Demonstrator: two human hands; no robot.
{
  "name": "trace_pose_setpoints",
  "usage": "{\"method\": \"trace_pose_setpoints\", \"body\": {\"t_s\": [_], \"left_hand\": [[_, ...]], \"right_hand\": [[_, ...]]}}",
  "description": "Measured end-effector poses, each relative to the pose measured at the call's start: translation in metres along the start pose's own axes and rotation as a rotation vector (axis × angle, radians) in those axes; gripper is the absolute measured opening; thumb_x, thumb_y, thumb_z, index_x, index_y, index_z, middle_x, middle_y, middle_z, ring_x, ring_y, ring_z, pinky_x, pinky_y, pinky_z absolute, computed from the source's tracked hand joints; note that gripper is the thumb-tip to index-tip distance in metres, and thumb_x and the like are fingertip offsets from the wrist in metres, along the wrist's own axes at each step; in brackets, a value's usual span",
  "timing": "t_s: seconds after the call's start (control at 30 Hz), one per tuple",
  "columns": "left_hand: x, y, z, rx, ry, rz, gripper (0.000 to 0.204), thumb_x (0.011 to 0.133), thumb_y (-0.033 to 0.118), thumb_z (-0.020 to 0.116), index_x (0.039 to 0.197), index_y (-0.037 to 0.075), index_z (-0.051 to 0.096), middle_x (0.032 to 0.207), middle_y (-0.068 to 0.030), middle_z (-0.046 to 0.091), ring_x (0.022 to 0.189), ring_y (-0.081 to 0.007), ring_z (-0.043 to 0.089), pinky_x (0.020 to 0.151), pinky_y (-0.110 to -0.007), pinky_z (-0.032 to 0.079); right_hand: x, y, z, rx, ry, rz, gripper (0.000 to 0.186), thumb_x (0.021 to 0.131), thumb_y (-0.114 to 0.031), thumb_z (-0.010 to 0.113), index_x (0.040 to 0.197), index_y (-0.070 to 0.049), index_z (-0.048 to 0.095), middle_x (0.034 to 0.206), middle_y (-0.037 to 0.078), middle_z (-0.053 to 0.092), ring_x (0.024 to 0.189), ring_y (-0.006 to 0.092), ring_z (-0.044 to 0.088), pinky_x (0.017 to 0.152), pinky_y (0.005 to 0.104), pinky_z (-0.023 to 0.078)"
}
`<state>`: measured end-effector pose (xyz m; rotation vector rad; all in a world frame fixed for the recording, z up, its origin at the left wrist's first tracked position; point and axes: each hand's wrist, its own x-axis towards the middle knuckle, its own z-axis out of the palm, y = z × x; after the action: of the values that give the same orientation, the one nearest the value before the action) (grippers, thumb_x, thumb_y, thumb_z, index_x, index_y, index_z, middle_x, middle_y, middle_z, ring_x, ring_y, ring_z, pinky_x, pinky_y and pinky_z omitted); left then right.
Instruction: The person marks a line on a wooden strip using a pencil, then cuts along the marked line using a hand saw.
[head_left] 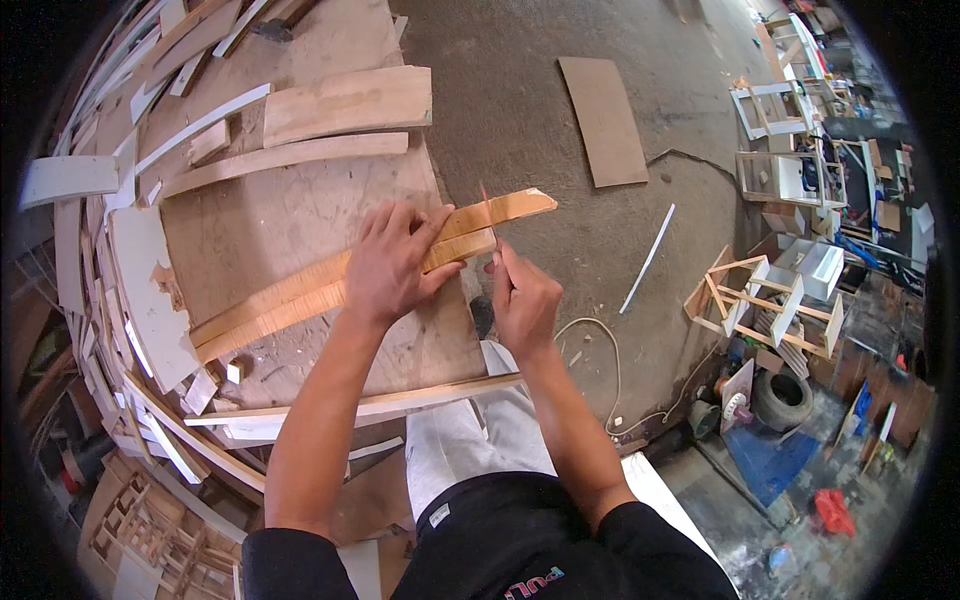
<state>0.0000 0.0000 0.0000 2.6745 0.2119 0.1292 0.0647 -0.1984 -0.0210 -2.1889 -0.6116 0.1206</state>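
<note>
Two orange-brown wooden strips lie side by side across the work table. The far strip [517,206] reaches past the table's right edge and has a ragged end. The near strip [466,246] ends a little shorter. My left hand [392,255] grips both strips from above, fingers over the far side and thumb along the near one. At the near strip's end, my right hand [527,300] pinches a thin red stick [487,205], apparently a pencil. It stands across the far strip beside the near strip's end; its lower part is hidden by my fingers.
Loose boards [345,105] and pale strips lie on the table [300,215], with more wood piled along its left. On the floor are a brown panel [604,120], a white strip [647,258] and a pale cable [612,365]. Wooden frames [775,300] and a tire [783,402] stand at right.
</note>
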Motion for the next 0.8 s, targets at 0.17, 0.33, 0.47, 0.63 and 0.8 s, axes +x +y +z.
{"method": "trace_pose_setpoints", "body": {"t_s": [0.17, 0.33, 0.47, 0.63, 0.8], "left_hand": [[-0.005, -0.002, 0.003, -0.002, 0.02, 0.004, 0.074, 0.077, 0.047, 0.084, 0.142, 0.017, 0.064, 0.108, -0.0098, 0.058, 0.106, -0.0324, 0.056, 0.095, -0.044, 0.048], [-0.001, -0.002, 0.003, -0.01, 0.069, 0.043, 0.074, 0.077, 0.046, 0.084, 0.142, 0.017, 0.064, 0.107, -0.0096, 0.058, 0.103, -0.0325, 0.057, 0.094, -0.045, 0.049], [-0.004, -0.002, 0.004, -0.034, 0.068, 0.039, 0.074, 0.076, 0.045, 0.084, 0.142, 0.016, 0.064, 0.105, -0.0099, 0.057, 0.102, -0.0325, 0.057, 0.094, -0.044, 0.049], [-0.003, 0.0, 0.003, -0.027, 0.058, 0.028, 0.074, 0.076, 0.045, 0.084, 0.141, 0.016, 0.064, 0.104, -0.0098, 0.057, 0.102, -0.0322, 0.057, 0.093, -0.044, 0.049], [-0.002, 0.001, 0.002, -0.019, 0.027, 0.023, 0.073, 0.077, 0.046, 0.084, 0.141, 0.016, 0.065, 0.105, -0.0105, 0.057, 0.102, -0.0331, 0.057, 0.094, -0.045, 0.048]], "right_hand": [[-0.012, -0.001, 0.0, 0.002, 0.003, -0.012, 0.024, 0.101, -0.006, 0.063, 0.121, 0.004, 0.072, 0.083, 0.019, 0.075, 0.074, 0.0289, 0.077, 0.065, 0.0376, 0.057], [0.006, -0.003, -0.001, -0.025, -0.02, -0.035, 0.028, 0.099, -0.006, 0.064, 0.125, 0.002, 0.07, 0.082, 0.019, 0.073, 0.072, 0.0325, 0.074, 0.065, 0.041, 0.056], [-0.014, 0.004, -0.003, -0.024, -0.023, -0.022, 0.03, 0.099, -0.006, 0.064, 0.127, 0.001, 0.069, 0.083, 0.02, 0.072, 0.073, 0.0343, 0.073, 0.065, 0.0424, 0.056], [-0.001, -0.004, -0.007, 0.026, -0.061, -0.014, 0.033, 0.099, -0.005, 0.063, 0.131, 0.001, 0.067, 0.085, 0.02, 0.072, 0.075, 0.0339, 0.073, 0.067, 0.0425, 0.056], [-0.016, -0.004, -0.008, -0.035, -0.053, -0.013, 0.034, 0.099, -0.004, 0.06, 0.132, 0.001, 0.066, 0.085, 0.02, 0.071, 0.075, 0.0348, 0.073, 0.068, 0.0437, 0.056]]}}
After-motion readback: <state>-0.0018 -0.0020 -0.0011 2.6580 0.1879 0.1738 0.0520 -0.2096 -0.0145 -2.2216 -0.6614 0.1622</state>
